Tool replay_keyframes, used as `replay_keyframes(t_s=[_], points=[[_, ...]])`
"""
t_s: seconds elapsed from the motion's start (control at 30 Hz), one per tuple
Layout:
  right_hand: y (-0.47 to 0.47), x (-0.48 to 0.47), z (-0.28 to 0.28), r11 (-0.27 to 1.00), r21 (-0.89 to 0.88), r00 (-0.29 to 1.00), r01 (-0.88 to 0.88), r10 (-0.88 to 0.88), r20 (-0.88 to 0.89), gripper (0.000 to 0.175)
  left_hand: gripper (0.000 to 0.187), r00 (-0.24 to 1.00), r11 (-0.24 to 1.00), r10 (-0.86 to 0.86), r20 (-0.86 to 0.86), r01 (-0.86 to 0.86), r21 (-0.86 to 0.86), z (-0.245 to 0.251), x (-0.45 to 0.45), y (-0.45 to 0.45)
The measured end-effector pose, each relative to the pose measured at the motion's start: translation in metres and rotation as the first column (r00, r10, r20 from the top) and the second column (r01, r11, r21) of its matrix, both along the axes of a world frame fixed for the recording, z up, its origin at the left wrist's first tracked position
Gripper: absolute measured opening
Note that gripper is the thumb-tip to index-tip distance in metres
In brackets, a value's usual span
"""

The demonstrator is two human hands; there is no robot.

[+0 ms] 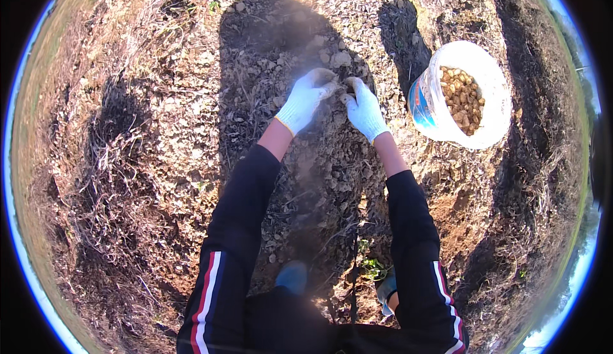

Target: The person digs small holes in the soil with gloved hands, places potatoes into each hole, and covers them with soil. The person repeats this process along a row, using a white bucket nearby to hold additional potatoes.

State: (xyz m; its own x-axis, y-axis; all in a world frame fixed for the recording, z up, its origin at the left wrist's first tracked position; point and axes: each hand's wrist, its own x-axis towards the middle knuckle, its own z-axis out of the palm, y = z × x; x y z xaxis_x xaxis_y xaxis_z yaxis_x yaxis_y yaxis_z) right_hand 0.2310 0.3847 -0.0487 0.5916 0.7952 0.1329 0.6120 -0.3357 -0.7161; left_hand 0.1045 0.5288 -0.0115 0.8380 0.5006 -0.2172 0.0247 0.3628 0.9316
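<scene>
My left hand [311,96], in a white knit glove with soiled fingertips, reaches down over shaded dry soil [297,162]. Its fingers are curled, and whether they pinch anything is hidden by dust and shadow. Close by on the right is my right hand [363,106], gloved the same way, with thumb and fingers bent towards the left. A small dark gap separates the two hands; I cannot tell whether something thin lies in it. Pale clods [341,59] lie just beyond the fingertips.
To the right, a white plastic bucket [498,90] with a blue-printed side holds many tan pods [460,98] resembling unshelled peanuts. Dried vines [110,181] lie in a heap at left. A green plant [373,267] grows near my blue shoes [292,276].
</scene>
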Motion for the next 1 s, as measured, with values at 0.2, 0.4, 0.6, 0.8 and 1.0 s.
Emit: replay_keyframes(t_s=[0.2,0.4,0.6,0.8,1.0], points=[[-0.047,-0.059,0.014,0.963,0.192,0.531,0.191,0.063,-0.845,0.023,0.032,0.991,0.977,-0.044,-0.13,0.016,-0.211,0.014,-0.061,-0.01],[-0.062,-0.09,0.026,0.927,0.247,0.038,0.283,0.247,-0.968,0.023,0.04,0.964,0.914,-0.11,-0.241,0.193,0.356,0.016,-0.077,-0.051],[-0.076,-0.108,0.04,0.993,0.031,0.402,0.117,-0.019,-0.916,0.032,0.042,0.937,0.624,-0.1,-0.335,0.321,0.712,0.023,-0.099,-0.079],[-0.079,-0.127,0.074,0.987,-0.046,0.394,0.154,-0.104,-0.913,0.032,0.047,0.914,0.499,-0.158,-0.374,0.401,0.768,0.046,-0.111,-0.082],[-0.085,-0.14,0.071,0.991,0.082,0.729,0.109,-0.023,-0.684,0.031,0.048,0.966,0.421,-0.049,-0.256,0.252,0.871,0.05,-0.125,-0.098]])
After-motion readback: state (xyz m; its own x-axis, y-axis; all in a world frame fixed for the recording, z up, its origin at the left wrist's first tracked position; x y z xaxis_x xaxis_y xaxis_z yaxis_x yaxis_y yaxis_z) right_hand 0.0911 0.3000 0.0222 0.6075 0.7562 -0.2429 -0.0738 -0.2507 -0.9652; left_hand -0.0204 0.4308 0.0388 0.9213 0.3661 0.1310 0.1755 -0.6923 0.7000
